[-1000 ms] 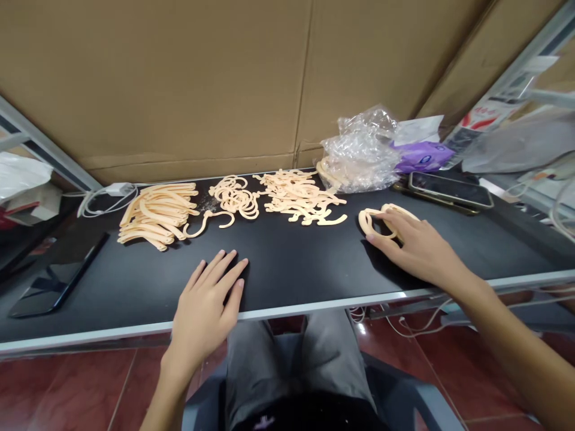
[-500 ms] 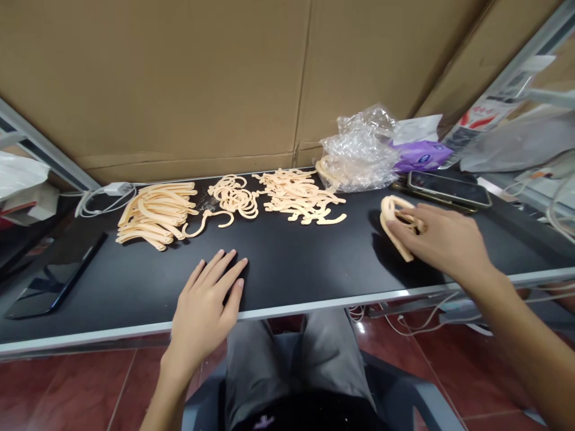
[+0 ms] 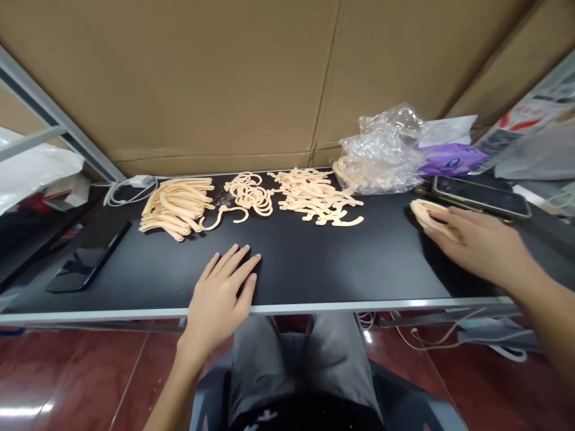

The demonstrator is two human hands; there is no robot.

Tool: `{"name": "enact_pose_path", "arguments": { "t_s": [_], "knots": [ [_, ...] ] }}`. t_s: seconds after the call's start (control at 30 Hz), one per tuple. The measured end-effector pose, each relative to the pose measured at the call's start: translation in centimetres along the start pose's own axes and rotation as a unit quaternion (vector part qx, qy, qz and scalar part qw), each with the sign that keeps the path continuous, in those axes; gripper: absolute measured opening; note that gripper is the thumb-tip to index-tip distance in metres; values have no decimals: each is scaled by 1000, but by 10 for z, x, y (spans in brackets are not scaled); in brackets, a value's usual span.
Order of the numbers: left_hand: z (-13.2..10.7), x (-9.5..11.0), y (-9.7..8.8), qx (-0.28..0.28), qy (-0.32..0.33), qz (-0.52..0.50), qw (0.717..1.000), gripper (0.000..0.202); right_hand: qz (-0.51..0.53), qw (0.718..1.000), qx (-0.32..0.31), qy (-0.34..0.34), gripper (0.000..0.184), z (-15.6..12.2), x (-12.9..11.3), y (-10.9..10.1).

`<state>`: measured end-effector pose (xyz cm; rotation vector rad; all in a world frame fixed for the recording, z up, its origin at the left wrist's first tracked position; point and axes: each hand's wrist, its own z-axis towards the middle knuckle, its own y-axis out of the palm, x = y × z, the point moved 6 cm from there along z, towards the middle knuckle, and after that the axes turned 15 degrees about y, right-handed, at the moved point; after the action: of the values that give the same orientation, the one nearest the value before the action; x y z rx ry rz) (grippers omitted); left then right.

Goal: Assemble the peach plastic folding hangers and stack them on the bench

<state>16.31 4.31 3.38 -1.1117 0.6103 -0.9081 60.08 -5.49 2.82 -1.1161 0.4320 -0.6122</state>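
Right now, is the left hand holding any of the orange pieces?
No, the left hand lies flat and empty on the black table.

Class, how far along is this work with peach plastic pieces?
Done: peach plastic strips, curls and small pieces lie piled apart on the black table. In hand: the right hand touches a peach loop bundle; the left hand lies flat. Left: more pieces inside the clear plastic bag.

Rests the left grip (image 3: pixel 222 293) flat at 6 o'clock, palm down, fingers straight and close together toward 1 o'clock, forearm trailing off to 7 o'clock. Holds the right grip (image 3: pixel 483 248) out at 3 o'clock, palm down, fingers curved and closed toward 10 o'clock, thumb hidden.
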Motion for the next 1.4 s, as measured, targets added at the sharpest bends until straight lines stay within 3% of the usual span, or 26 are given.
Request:
{"name": "enact_pose_path", "arguments": {
  "t_s": [0.07,0.13,0.2,0.3,0.4,0.47,0.53,0.6,0.8,0.9,1.03,1.23,1.4],
  "knots": [
    [0,0,0,-2,-6,-6,1000,40,14,999,44,9,43,5,-7,-7],
    [0,1,0,-3,-10,-11,1000,40,92,989,116,-11,44,3,-28,-23],
    [0,1,0,-6,-12,-13,1000,40,204,961,148,-110,39,-7,-69,-41],
    [0,2,-1,-11,-14,-14,1000,40,323,909,98,-245,25,-23,-144,-60],
    [1,2,-1,-21,-18,-20,999,40,353,874,60,-329,19,-40,-212,-66],
    [0,2,-1,-25,-22,-27,999,40,369,838,28,-402,20,-54,-246,-63],
    [-1,3,0,-25,-25,-36,999,39,378,805,15,-457,22,-68,-264,-58],
    [-2,2,-1,-21,-29,-47,998,38,389,791,2,-472,23,-75,-267,-53],
    [16,-19,-14,33,-23,-64,997,33,385,803,11,-455,22,-76,-258,-52],
    [36,-45,-21,12,-39,66,997,33,383,801,5,-460,23,-76,-259,-53],
    [56,-72,-19,-42,-77,209,974,33,384,815,5,-435,24,-71,-258,-51],
    [57,-67,-10,-38,-41,194,979,31,377,837,21,-396,27,-61,-255,-52],
    [53,-60,-10,-21,-20,142,989,31,384,874,58,-293,28,-35,-241,-52]
  ]
}}
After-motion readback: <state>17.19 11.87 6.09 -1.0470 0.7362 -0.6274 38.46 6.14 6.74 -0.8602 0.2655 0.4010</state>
